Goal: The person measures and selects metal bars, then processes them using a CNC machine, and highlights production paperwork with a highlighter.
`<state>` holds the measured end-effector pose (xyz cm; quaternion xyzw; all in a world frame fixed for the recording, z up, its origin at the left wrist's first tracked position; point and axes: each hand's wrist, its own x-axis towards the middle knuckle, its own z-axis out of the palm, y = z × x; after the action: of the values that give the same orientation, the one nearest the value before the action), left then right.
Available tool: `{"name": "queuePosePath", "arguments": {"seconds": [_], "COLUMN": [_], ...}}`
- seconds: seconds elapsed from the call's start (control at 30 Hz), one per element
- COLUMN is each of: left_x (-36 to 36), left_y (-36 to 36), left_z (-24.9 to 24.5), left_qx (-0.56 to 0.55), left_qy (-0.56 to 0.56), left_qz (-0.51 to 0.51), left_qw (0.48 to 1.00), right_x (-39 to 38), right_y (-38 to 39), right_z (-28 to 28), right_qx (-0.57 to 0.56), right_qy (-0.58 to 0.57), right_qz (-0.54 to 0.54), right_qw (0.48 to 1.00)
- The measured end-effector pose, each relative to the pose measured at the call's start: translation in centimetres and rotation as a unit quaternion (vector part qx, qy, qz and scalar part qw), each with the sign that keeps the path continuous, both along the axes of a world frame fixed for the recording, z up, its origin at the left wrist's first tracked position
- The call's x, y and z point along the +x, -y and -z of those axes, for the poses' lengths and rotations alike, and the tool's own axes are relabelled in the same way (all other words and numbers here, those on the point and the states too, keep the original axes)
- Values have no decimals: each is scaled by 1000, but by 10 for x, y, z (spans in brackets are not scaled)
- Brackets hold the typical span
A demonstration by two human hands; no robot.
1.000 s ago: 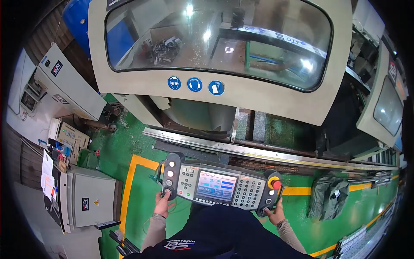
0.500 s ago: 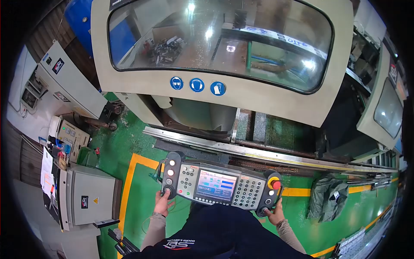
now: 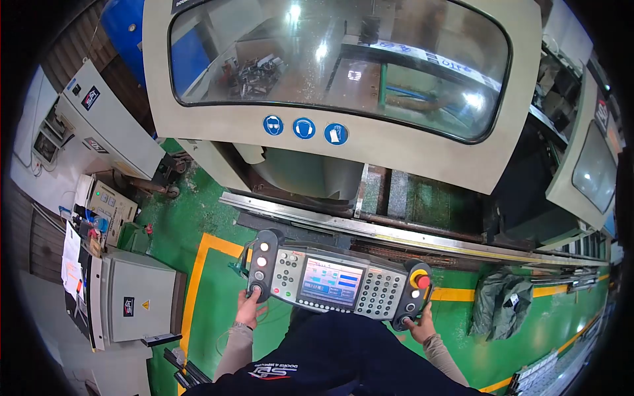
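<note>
A wide machine control panel (image 3: 330, 248) with a lit screen (image 3: 331, 280), a keypad and a red emergency stop button (image 3: 422, 282) is in front of my body. My left hand (image 3: 247, 307) grips its left end, the thumb on a dark round knob at the lower corner. At the opposite end my right hand (image 3: 421, 325) is closed round the handle side, with the thumb at a button near the bottom. The fingers behind the panel are partly hidden.
Beyond the panel stands a large machine with a windowed hood (image 3: 231, 121) and a metal rail (image 3: 396, 231). A grey cabinet (image 3: 148, 300) is at left, papers (image 3: 71, 264) beside it. A dark plastic bag (image 3: 500, 305) lies on the green floor at right, near metal profiles (image 3: 538, 373).
The view has shifted very slightly. Both hands stay on the control panel in the same places.
</note>
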<state>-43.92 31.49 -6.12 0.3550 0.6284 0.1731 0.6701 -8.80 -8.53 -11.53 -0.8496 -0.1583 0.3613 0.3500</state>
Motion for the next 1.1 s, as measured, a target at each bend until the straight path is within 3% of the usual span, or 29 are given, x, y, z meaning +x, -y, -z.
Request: {"name": "queuePosePath", "arguments": {"seconds": [0.87, 1.1], "left_x": [-3, 2], "left_y": [-1, -1], "left_z": [3, 0], "left_qx": [-9, -6], "left_qy": [-1, -14], "left_qz": [5, -12], "left_qw": [1000, 1000], "right_x": [1, 1], "right_y": [-7, -2], "right_z": [-11, -5], "right_qx": [9, 29], "right_qy": [-41, 15], "right_qz": [15, -3], "right_qw": [999, 999]}}
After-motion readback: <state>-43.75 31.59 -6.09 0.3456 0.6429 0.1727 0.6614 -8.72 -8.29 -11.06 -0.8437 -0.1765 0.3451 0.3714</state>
